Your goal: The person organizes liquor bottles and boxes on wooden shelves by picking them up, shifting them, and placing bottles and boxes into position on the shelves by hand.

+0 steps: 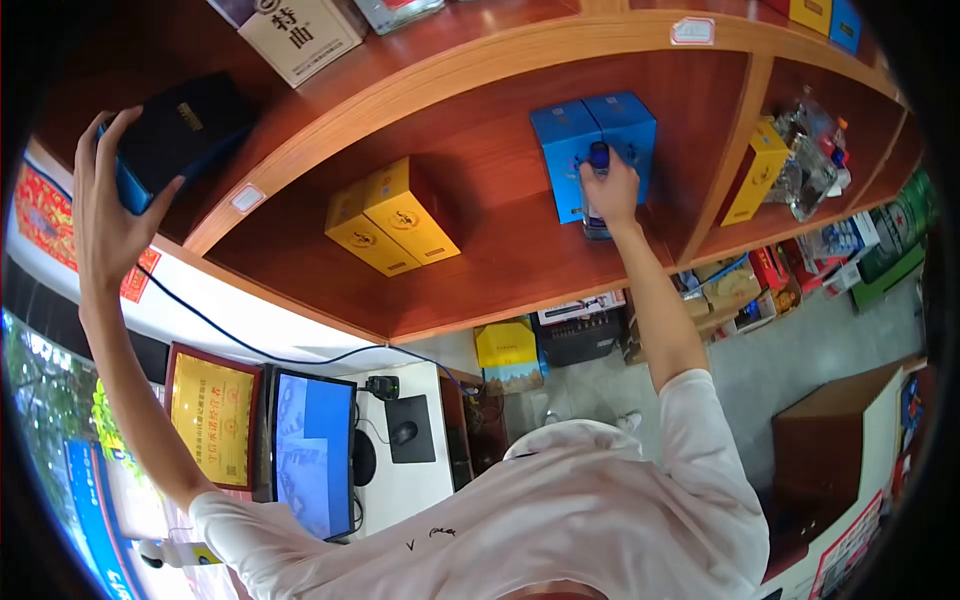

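At the upper left, my left hand (110, 215) is around the near end of a black and blue box (185, 125) on the upper shelf, its thumb on one side and its fingers on the other. My right hand (612, 190) grips a clear bottle with a dark blue cap (599, 155) at its neck. The bottle stands upright in the middle compartment, directly in front of two blue boxes (625, 125). My fingers hide part of the bottle.
Two yellow boxes (395, 218) stand left in the same wooden compartment (490, 160). Beyond a divider (735, 150) are another yellow box (757, 170) and clear bottles (815, 165). Below are a monitor (313, 450), a mouse (404, 432), a hanging cable and an open carton (830, 430).
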`<act>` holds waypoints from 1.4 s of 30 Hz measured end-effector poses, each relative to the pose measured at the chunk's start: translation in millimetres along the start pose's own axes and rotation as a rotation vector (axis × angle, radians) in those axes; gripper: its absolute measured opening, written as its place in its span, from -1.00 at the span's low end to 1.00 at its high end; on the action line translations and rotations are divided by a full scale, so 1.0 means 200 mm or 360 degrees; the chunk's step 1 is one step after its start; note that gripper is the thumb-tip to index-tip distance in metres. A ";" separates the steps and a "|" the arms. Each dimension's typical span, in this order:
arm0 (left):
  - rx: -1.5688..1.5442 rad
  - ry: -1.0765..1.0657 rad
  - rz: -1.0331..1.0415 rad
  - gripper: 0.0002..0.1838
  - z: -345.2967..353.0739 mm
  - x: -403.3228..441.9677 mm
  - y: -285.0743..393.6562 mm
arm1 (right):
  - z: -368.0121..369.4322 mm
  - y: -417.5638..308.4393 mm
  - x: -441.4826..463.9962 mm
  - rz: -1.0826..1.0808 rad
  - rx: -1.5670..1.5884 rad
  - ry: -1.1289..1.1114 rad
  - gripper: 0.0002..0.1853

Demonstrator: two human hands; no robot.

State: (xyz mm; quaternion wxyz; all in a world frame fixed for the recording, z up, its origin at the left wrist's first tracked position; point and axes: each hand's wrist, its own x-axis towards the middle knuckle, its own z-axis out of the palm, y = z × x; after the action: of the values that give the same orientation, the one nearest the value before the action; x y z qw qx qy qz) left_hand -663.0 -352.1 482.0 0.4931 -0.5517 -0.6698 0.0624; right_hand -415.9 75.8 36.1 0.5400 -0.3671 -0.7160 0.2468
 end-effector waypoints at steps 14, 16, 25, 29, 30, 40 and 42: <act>-0.0011 0.0903 0.0311 -0.24 -0.38 -0.59 0.59 | -0.01 -0.01 0.00 0.0050 -0.0015 -0.0018 -0.52; -0.0002 0.1087 0.0260 -0.25 -0.41 -0.65 0.66 | 0.00 -0.01 0.00 0.0050 -0.0057 0.0013 -0.48; -0.1535 0.0476 -0.0400 -0.36 -0.31 -0.62 1.18 | 0.00 0.01 0.01 0.0086 -0.0098 -0.0081 -0.42; -0.1664 -0.0334 0.0313 -0.29 -0.02 -0.40 1.30 | -0.02 -0.01 -0.01 0.0125 -0.0070 -0.0165 -0.40; -0.1685 -0.0375 0.0372 -0.34 0.08 -0.34 1.36 | -0.03 -0.02 0.00 0.0137 -0.0071 -0.0177 -0.40; -0.1442 -0.1066 0.0134 -0.15 0.89 0.07 1.55 | -0.02 -0.03 0.00 -0.0009 -0.0049 0.0044 -0.64; -0.1437 -0.1062 0.0117 -0.16 1.05 0.14 1.57 | -0.01 -0.02 0.00 -0.0054 -0.0050 0.0098 -0.67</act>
State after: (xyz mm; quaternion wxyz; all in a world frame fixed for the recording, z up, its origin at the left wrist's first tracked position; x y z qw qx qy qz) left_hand -600.7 -112.6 196.6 -0.0330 -0.6812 -0.7301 -0.0423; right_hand -415.0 72.7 40.0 0.5601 -0.3707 -0.7090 0.2151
